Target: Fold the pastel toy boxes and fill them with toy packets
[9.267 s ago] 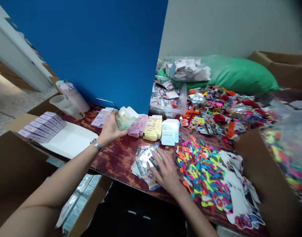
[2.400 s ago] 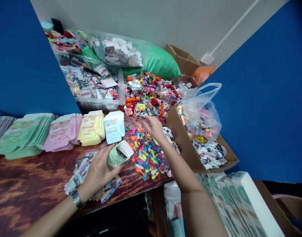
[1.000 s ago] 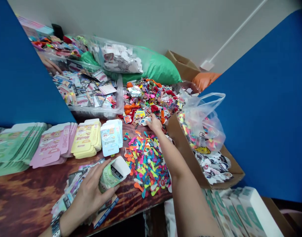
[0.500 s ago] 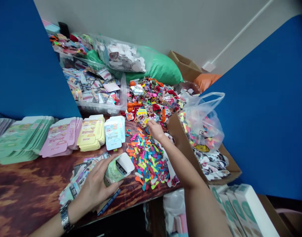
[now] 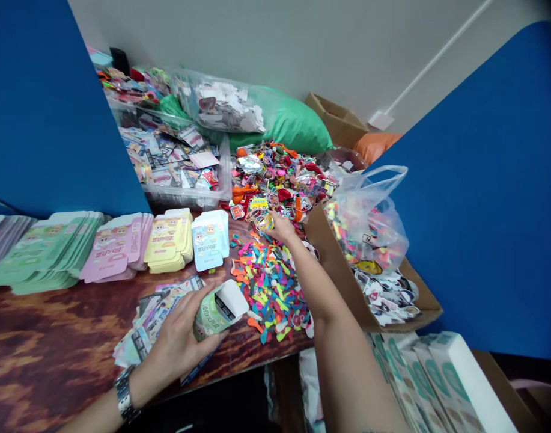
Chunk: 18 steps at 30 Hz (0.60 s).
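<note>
On the wooden tabletop [image 5: 41,343]: left hand [image 5: 178,346], clenched around a green-and-white box [image 5: 220,311], held over loose printed cards [image 5: 155,319]; right hand [image 5: 280,227], grip unclear, at the edge of a heap of colourful trinkets [image 5: 279,177], above scattered coloured shapes [image 5: 268,288].

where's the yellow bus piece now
In the head view, the yellow bus piece lies at the near edge of the colourful trinket pile, just beyond the right hand.
</note>
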Available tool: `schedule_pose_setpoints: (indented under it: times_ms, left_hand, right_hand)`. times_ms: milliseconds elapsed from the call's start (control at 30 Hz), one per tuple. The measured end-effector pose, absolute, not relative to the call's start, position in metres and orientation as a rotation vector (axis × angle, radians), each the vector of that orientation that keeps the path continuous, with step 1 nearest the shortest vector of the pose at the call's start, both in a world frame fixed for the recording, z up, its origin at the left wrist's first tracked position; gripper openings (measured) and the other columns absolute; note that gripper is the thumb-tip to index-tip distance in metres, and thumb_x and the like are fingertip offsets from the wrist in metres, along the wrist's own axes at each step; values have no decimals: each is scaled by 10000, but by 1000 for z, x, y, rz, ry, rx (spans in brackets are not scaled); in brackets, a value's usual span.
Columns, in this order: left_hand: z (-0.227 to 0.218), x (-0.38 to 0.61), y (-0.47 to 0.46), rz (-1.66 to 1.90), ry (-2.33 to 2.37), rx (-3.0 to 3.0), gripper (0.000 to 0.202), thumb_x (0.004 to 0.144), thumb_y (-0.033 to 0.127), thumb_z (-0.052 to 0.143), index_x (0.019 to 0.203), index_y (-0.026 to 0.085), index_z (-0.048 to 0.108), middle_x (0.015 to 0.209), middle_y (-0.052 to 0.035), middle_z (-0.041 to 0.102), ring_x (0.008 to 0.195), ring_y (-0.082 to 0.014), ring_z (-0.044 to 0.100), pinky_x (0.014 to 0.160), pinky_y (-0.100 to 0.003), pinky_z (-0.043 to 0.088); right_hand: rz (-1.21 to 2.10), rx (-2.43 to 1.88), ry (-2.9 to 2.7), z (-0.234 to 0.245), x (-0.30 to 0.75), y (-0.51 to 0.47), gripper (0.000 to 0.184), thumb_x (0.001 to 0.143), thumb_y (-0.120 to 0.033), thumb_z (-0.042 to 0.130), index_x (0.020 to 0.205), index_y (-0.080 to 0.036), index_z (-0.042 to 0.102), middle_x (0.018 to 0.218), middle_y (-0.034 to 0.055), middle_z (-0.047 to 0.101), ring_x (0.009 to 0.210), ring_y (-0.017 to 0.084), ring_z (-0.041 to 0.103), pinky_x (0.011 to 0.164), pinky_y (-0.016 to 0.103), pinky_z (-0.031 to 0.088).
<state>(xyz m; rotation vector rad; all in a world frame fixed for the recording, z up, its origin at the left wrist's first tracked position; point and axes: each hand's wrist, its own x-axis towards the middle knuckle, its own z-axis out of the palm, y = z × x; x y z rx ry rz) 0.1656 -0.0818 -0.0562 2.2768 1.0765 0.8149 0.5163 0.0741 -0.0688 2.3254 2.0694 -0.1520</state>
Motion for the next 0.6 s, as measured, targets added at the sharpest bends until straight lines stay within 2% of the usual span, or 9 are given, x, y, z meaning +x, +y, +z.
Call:
schedule_pose_setpoints:
  times_ms: [167, 233, 333, 467, 600]
  left_hand:
    - [-61, 161, -81, 805, 1133, 2262, 710, 803, 415, 694, 1414, 238, 381, 1315, -107, 610, 1161, -259, 629, 960, -372, 534]
    - [-63, 160, -81, 807, 1148, 2251, 711, 796, 425, 701, 1407, 237, 389, 1301, -107, 615, 1146, -260, 635, 952, -372, 537]
    - [-62, 160, -82, 804, 1131, 2232, 712, 798, 404, 697, 1416, 242, 382, 1303, -103, 616, 1143, -256, 638, 949, -365, 538]
    - [-58, 163, -83, 792, 1113, 2218, 719, 797, 367, 696, 1426, 240, 372, 1340, -98, 602, 1177, -254, 624, 966, -363, 530]
    - [-57, 162, -83, 798, 1122, 2215, 725, 790, 377, 708, 1421, 239, 380, 1337, -100, 601, 1181, -257, 620, 971, -371, 530]
  right_hand:
    - [-113, 2304, 2034, -61, 513, 81, 700, 884, -491, 627, 1483, -208, 400, 1321, 159, 600, 1187, 293, 574, 946, 369, 469]
    - [-74, 2262, 2053, -56, 511, 80, 636, 908, -432, 605, 1481, -234, 413, 1356, 159, 563, 1210, 294, 547, 955, 377, 464]
    - [-35, 2145, 2125, -54, 502, 79, 486, 946, -318, 545, 1428, -303, 488, 1434, 110, 493, 1293, 268, 466, 1021, 369, 422]
    - [-42, 2038, 2129, -57, 490, 82, 317, 969, -221, 457, 1212, -227, 660, 1332, 124, 572, 1243, 250, 492, 1010, 347, 423]
    - [-51, 2033, 2088, -53, 488, 87, 324, 982, -208, 408, 1197, -176, 648, 1230, 146, 632, 1155, 229, 563, 948, 308, 451]
